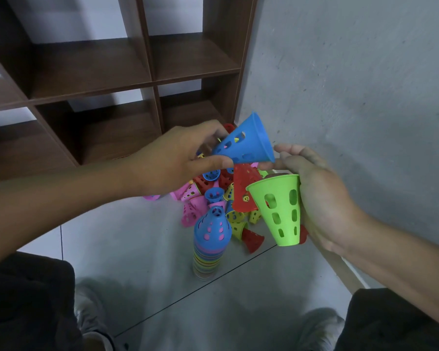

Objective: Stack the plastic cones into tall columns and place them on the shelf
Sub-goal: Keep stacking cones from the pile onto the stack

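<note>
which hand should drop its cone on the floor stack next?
Probably right. The right hand holds the green cone wide end up, lower and nearer the stacked column, so it needs flipping. The left hand pinches the blue cone sideways, higher above the loose pile.

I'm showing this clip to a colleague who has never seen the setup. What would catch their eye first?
Two bright cones held up mid-frame: the left hand grips a blue cone, the right hand a green cone. Below them, a jumbled pile of loose cones lies on the floor at the wall corner, with a striped stacked column standing upright in front. Behind, the dark wooden shelf holds no cones in the compartments in view.
</note>
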`<state>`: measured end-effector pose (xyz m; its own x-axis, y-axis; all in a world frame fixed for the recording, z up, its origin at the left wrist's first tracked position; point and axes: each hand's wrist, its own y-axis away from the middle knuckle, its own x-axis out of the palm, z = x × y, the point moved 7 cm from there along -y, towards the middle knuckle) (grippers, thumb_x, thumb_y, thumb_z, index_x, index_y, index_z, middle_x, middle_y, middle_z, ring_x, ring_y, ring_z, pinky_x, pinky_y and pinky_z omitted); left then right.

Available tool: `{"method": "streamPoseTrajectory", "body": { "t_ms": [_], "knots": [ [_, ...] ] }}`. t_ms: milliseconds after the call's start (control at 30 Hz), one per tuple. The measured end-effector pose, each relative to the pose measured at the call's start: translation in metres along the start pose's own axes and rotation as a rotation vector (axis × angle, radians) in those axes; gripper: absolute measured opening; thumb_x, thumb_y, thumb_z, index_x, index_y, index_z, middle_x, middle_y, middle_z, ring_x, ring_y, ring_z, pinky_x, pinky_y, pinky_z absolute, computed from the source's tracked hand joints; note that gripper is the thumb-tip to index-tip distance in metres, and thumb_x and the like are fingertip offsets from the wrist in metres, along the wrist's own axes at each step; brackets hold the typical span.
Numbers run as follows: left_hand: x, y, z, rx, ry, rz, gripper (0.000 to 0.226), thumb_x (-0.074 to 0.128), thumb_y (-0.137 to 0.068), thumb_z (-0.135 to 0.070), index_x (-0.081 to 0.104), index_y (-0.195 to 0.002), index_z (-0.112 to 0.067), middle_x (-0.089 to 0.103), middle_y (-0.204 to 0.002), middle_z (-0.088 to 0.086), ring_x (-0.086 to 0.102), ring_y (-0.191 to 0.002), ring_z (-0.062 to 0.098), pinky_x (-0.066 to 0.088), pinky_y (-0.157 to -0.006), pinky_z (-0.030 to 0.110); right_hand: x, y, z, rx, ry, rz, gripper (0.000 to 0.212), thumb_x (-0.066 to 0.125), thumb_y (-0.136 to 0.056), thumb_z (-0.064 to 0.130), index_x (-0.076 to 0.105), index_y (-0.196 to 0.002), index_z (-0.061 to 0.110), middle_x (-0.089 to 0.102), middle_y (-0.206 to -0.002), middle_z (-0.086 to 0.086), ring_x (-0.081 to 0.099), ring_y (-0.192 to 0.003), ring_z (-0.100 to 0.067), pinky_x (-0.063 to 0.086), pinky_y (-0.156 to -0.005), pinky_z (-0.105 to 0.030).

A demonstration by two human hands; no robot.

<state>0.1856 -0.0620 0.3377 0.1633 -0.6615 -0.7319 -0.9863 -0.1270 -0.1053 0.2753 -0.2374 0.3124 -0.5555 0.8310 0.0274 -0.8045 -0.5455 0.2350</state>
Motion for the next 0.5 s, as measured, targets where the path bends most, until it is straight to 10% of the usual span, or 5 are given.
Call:
{"method": "streamPoseTrajectory", "body": {
  "t_ms": [500],
  "knots": [
    [-0.029, 0.011, 0.010, -0.074, -0.156, -0.039, 0.045, 0.062, -0.078, -0.062, 0.069, -0.106, -0.028, 0.072, -0.095, -0.012, 0.068, -0.085, 0.004, 0.060, -0.074, 0.030, -0.003, 0.006, 0.004, -0.030, -0.009, -0.039, 0.015, 0.050, -0.101, 0.012, 0.060, -0.106, 0.022, 0.075, -0.090, -0.003, 0.065, -0.074, -0.018, 0.051, -0.068, -0.036]
  ]
}}
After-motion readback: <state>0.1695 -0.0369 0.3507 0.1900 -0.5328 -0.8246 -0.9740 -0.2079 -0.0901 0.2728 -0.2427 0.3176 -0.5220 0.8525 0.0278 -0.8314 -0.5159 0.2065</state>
